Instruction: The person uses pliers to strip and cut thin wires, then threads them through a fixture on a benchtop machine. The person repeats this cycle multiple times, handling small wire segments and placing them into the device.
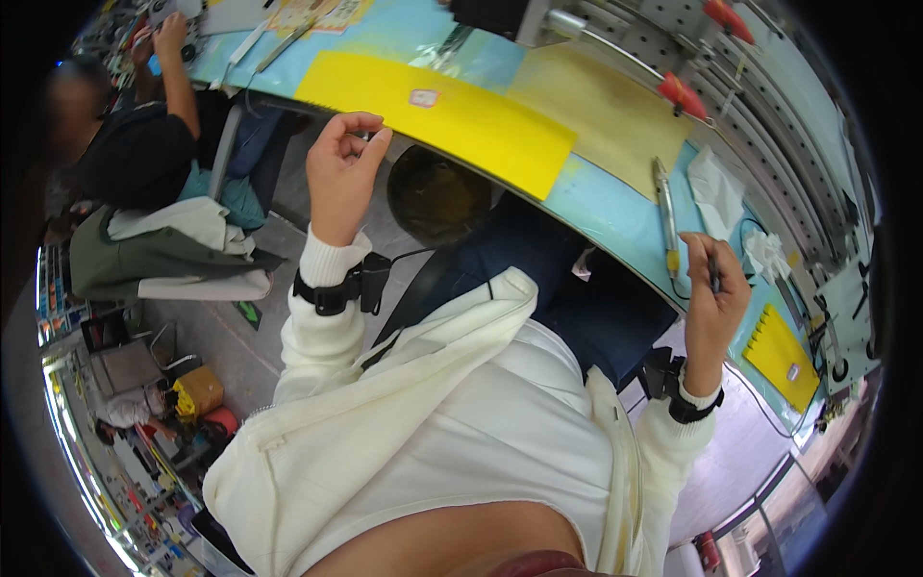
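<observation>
Left hand [342, 175]: raised, fingers curled toward thumb, beside the front edge of a bright yellow rectangular sheet [471, 123]; cannot tell whether it grips anything. Right hand [715, 296]: fingers bent around a small dark slender object [714, 274], near a silver, yellow-ended pen-shaped tool [665, 213] on the pale-blue bench [604, 204].

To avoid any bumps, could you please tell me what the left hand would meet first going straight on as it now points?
The left hand would probably meet the long yellow sheet near its left end, though the hand's height is unclear, so it might pass above.
</observation>
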A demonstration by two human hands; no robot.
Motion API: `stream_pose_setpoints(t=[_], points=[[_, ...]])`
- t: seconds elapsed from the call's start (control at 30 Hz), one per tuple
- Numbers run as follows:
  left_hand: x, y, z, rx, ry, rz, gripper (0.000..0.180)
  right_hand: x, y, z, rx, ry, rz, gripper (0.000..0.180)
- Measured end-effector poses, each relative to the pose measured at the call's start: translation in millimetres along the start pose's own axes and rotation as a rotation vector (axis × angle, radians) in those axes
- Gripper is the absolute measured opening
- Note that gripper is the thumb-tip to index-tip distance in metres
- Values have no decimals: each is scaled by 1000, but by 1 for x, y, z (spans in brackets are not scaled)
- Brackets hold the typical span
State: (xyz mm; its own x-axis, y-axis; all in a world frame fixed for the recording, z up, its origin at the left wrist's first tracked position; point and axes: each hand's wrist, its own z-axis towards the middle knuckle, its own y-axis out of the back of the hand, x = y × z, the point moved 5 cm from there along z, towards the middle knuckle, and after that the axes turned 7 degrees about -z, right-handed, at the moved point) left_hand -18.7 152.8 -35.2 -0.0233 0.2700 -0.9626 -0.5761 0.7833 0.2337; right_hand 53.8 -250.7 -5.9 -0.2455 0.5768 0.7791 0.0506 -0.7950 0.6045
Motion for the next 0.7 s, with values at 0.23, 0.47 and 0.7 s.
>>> stream_pose_setpoints(t=[0.23,0.47,0.7], points=[[-89,-112,-4,347,-245,-238,17,-7,-28,30,-51,20,-618,28],[-137,-177,5,321,-508,64,24,-3,-27,32,-41,44,-482,32],[-143,-209,10,333,-645,-37,16,19,-3,33,-187,114,26,24]])
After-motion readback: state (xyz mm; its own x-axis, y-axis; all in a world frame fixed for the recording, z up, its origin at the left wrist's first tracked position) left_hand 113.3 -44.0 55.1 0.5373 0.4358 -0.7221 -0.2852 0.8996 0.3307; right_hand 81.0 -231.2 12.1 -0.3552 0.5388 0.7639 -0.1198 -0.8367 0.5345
